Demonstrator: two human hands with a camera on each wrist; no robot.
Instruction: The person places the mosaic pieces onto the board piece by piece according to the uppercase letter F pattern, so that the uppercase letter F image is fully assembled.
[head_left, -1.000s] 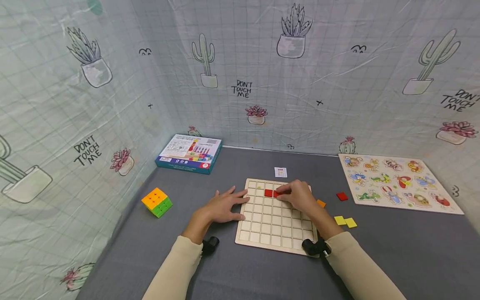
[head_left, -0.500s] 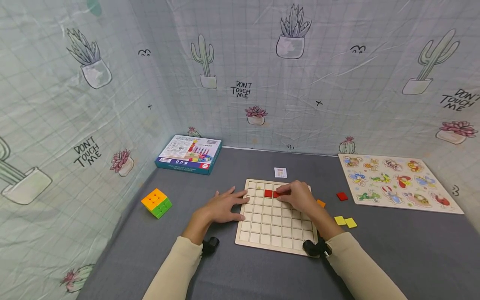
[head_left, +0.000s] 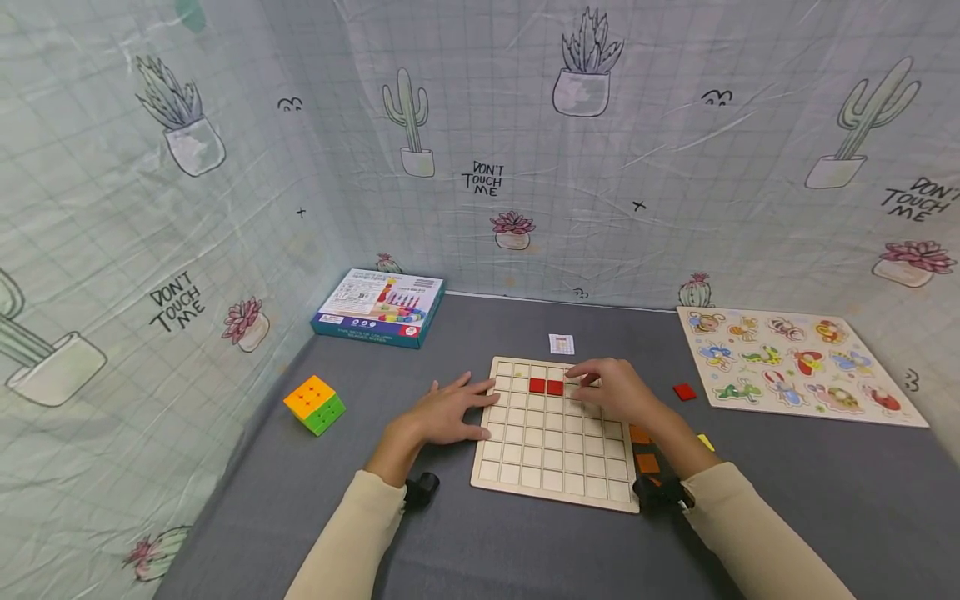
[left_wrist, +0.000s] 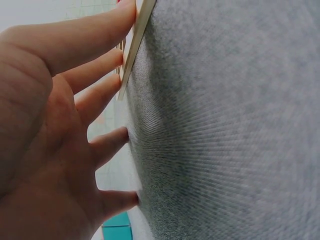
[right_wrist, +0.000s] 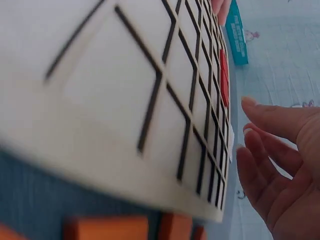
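Note:
A pale wooden grid board [head_left: 552, 460] lies on the grey cloth in the head view. Two red square tiles [head_left: 555, 387] sit side by side in cells of its second row. My left hand [head_left: 446, 414] is spread at the board's left edge; in the left wrist view the thumb [left_wrist: 95, 37] and two fingers touch that edge, while the other fingertips rest on the cloth. Just right of the red tiles, my right hand [head_left: 613, 392] hovers over the board's upper right. Its fingers are loosely bent with nothing between them, as the right wrist view also shows.
Orange tiles [head_left: 647, 463] lie along the board's right edge. A yellow tile [head_left: 706, 442] is partly behind my right forearm. Further right are a loose red tile [head_left: 684, 392] and an insect puzzle board [head_left: 795, 371]. A small printed card [head_left: 561, 344], box [head_left: 378, 308] and puzzle cube [head_left: 315, 405] also lie around.
My right hand has let go of the second red tile and moved slightly right, leaving that tile fully visible in its cell. My left hand has stayed put.

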